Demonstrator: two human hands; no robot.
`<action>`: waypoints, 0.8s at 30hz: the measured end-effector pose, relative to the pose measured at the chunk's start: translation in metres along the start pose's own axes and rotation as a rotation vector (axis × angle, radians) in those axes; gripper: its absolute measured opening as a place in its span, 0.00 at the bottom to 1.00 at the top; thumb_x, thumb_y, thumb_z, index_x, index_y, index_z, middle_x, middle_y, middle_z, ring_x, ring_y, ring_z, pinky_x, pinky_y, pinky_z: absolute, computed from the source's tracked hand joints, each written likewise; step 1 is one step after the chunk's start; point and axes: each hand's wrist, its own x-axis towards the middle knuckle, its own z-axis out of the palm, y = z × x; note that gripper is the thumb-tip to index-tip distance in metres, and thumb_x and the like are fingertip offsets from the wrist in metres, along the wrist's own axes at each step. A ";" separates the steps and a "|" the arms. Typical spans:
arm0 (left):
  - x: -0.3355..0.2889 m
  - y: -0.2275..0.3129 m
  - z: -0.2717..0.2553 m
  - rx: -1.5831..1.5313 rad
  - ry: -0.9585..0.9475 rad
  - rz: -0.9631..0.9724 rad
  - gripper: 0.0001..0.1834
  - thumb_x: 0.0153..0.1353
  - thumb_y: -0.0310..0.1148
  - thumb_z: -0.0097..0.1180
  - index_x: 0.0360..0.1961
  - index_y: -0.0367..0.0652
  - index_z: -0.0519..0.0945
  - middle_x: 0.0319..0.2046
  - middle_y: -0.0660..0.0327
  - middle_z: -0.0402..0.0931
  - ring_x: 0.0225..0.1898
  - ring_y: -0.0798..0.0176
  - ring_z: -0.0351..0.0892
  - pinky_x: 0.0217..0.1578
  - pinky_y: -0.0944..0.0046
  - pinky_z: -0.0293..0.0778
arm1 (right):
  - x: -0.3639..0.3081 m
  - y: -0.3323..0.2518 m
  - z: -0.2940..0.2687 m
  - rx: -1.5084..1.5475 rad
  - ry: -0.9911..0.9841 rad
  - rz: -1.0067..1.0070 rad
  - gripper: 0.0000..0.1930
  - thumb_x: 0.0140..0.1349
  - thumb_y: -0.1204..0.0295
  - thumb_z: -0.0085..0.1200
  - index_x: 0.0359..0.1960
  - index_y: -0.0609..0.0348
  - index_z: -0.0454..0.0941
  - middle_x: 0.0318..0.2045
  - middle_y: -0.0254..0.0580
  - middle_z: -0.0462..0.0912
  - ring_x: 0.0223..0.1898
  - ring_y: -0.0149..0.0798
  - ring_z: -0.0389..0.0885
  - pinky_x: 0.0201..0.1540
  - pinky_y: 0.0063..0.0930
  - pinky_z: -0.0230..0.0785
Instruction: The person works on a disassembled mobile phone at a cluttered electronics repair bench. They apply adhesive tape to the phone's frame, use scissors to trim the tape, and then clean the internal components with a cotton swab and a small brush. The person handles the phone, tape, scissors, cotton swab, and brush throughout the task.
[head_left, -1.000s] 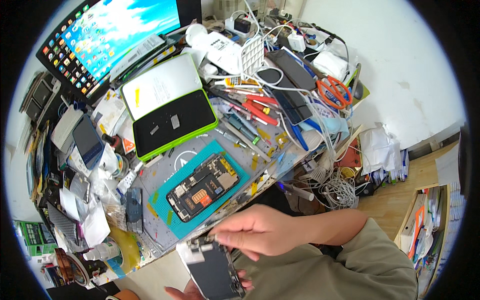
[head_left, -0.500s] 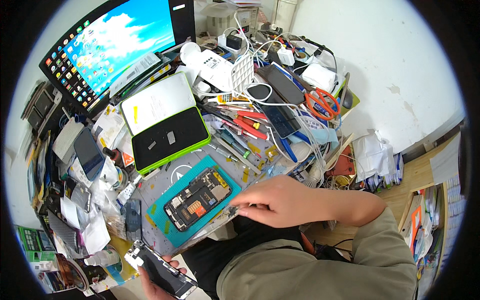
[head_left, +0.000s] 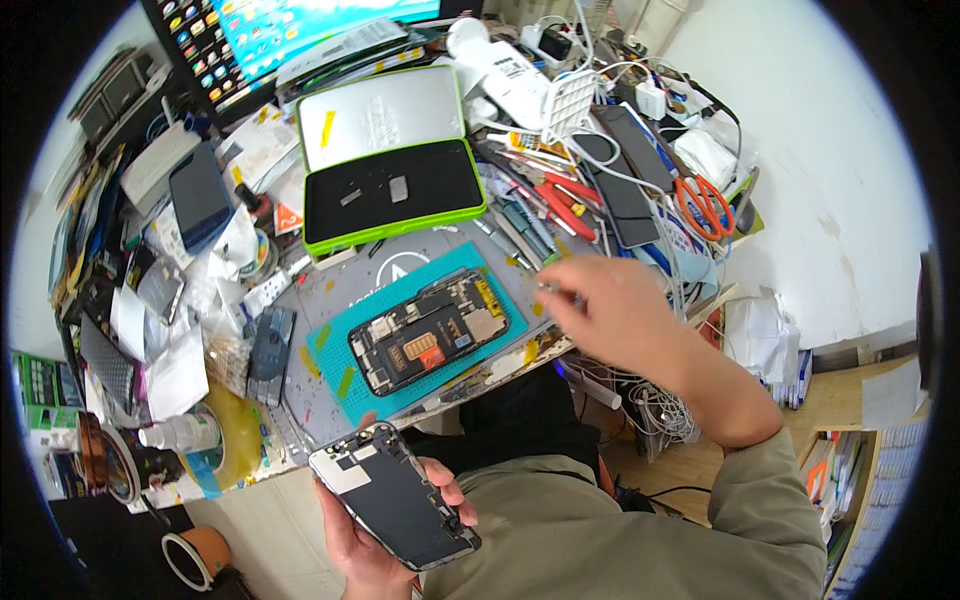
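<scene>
My left hand (head_left: 362,545) is wrapped round a detached phone screen (head_left: 395,497), its dark inner side and metal edge brackets turned up, near the desk's front edge. An opened phone body (head_left: 430,335) lies on a teal mat (head_left: 352,392), its battery and circuit board showing. To the right of that mat my right hand (head_left: 600,305) hangs over the desk edge, fingers pinched together. A small greyish bit shows at the fingertips, too little to name. Close beyond this hand lie several slim screwdrivers (head_left: 510,238).
Behind the mat stands an open green-rimmed case (head_left: 393,200) with small metal pieces on black foam. Red-handled pliers (head_left: 565,205), orange scissors (head_left: 705,205) and dark phones (head_left: 628,195) crowd the right. Papers, a tape roll (head_left: 235,450) and a white bottle (head_left: 180,432) fill the left.
My left hand has brought the phone screen up and right, more fully into view. My right hand has moved right and away from the mat's corner. The whole view has shifted.
</scene>
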 end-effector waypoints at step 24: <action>-0.023 0.017 -0.052 -0.112 0.009 -0.047 0.47 0.72 0.74 0.32 0.75 0.46 0.61 0.56 0.43 0.78 0.51 0.46 0.80 0.48 0.38 0.78 | 0.036 -0.037 0.004 -0.099 -0.042 -0.132 0.06 0.64 0.70 0.63 0.40 0.56 0.84 0.32 0.43 0.85 0.30 0.48 0.86 0.33 0.38 0.77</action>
